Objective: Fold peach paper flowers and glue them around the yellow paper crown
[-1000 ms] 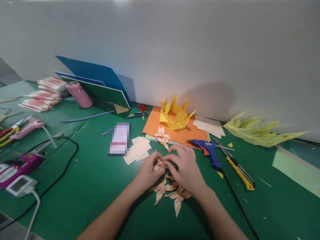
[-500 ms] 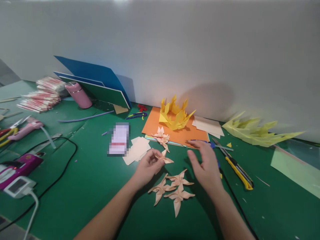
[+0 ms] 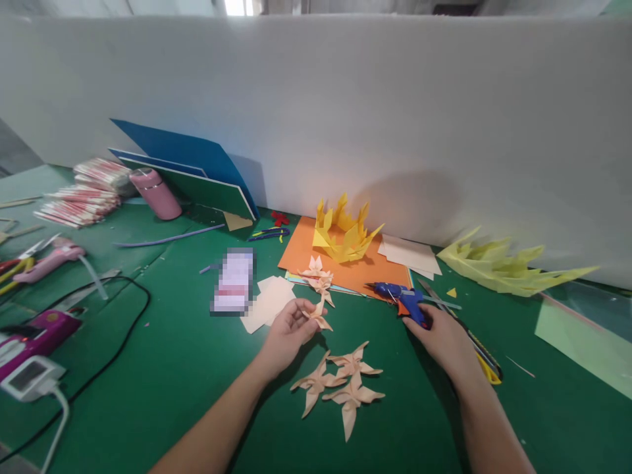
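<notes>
Now, left hand (image 3: 286,332): my thumb and fingers pinch one peach star (image 3: 322,318), held up over the middle of the green table (image 3: 197,408).
Right hand (image 3: 447,339): it is at the handle of the blue gun (image 3: 397,291). I cannot tell if my fingers are tight on it.
Three stars (image 3: 351,397): they lie close together near me, between my arms.
Far stars (image 3: 316,267): two lie at the front edge of the orange paper (image 3: 390,271), just past the star I pinch.
Pinched star: it looks like thin paper, so a hard squeeze could crush a fold, and a loose one could let it drop.
Gun: the tip points left, over the orange paper. I cannot see if it is hot. If it is, a drip could mark the paper, or a careless touch could burn me.
Knife (image 3: 488,373): it lies partly behind my right hand, and the blade looks out. Sliding my hand over without looking could cut me.
Crown (image 3: 345,247): it stands on the orange paper, beyond the gun. A wide swing of the gun could knock it.
</notes>
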Action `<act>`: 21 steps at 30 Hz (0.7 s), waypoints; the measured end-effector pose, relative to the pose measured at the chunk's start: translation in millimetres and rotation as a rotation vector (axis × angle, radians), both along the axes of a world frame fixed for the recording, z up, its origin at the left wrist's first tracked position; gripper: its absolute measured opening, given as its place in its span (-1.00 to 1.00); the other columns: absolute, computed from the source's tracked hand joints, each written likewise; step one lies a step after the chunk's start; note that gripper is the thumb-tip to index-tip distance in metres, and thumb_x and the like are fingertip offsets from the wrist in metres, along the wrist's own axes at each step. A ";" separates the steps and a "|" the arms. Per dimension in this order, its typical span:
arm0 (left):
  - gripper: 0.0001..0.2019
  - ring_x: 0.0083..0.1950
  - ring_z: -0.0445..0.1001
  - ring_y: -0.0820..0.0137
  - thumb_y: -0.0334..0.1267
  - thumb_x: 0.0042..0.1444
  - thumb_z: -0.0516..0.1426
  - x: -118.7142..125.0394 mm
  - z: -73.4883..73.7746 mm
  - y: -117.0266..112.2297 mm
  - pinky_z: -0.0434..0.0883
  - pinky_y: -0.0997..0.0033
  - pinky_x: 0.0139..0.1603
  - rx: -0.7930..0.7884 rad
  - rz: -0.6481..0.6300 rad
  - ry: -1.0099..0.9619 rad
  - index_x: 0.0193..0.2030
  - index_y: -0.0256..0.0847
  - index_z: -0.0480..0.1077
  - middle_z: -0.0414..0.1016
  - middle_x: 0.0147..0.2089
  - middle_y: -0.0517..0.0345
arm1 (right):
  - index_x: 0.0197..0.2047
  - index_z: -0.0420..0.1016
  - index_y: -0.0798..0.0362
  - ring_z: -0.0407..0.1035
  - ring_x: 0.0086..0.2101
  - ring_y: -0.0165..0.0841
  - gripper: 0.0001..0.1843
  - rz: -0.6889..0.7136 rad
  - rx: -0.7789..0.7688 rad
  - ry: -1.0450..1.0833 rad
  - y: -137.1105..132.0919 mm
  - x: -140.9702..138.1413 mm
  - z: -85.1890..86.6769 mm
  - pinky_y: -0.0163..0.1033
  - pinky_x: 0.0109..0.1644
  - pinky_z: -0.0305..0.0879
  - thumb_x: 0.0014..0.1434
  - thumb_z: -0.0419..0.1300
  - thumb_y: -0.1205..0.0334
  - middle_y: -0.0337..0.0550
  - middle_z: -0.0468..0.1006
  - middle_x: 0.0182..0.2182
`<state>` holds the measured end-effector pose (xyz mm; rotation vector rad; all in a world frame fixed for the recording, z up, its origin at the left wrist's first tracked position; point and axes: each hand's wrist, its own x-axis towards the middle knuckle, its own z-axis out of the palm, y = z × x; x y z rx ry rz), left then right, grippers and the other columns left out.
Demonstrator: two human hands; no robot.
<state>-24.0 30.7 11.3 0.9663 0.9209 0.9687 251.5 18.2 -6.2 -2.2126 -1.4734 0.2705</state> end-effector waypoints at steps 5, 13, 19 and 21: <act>-0.61 -0.36 0.43 0.49 0.00 -0.11 0.25 -0.5 -4.2 0.3 0.38 0.38 -0.23 0.059 0.015 0.028 -0.30 -0.16 0.21 0.49 -0.25 0.17 | -0.43 0.43 -0.02 0.39 -0.49 -0.23 -0.78 -0.078 0.067 0.417 -5.5 -7.5 19.0 -0.17 -0.36 0.28 -0.24 0.20 0.13 -0.17 0.54 -0.53; -0.64 -0.34 0.37 0.48 0.03 -0.08 0.21 -0.7 -1.5 0.7 0.35 0.42 -0.26 0.090 -0.044 0.094 -0.31 -0.16 0.21 0.38 -0.32 0.22 | -0.59 0.35 0.09 0.16 -0.71 -0.50 -0.76 0.199 -0.077 1.159 -23.0 -44.5 31.1 -0.37 -0.65 0.06 -0.19 0.28 0.12 -0.29 0.36 -0.71; -0.75 -0.39 0.26 0.49 -0.06 0.01 0.15 -1.6 -9.8 3.0 0.28 0.47 -0.36 0.227 -0.036 0.184 -0.32 -0.16 0.23 0.23 -0.37 0.26 | -0.33 0.45 0.14 0.15 -0.71 -0.51 -0.56 0.024 0.127 1.170 -14.8 -40.5 25.5 -0.38 -0.69 0.06 -0.24 0.35 0.02 -0.26 0.45 -0.66; -0.81 -0.36 0.28 0.47 -0.11 0.07 0.10 1.0 -5.7 2.0 0.30 0.44 -0.31 0.261 -0.084 0.221 -0.30 -0.16 0.22 0.24 -0.35 0.24 | -0.34 0.45 0.14 0.16 -0.72 -0.51 -0.52 0.003 0.132 1.168 -13.2 -37.7 25.5 -0.39 -0.70 0.05 -0.26 0.37 -0.03 -0.27 0.44 -0.68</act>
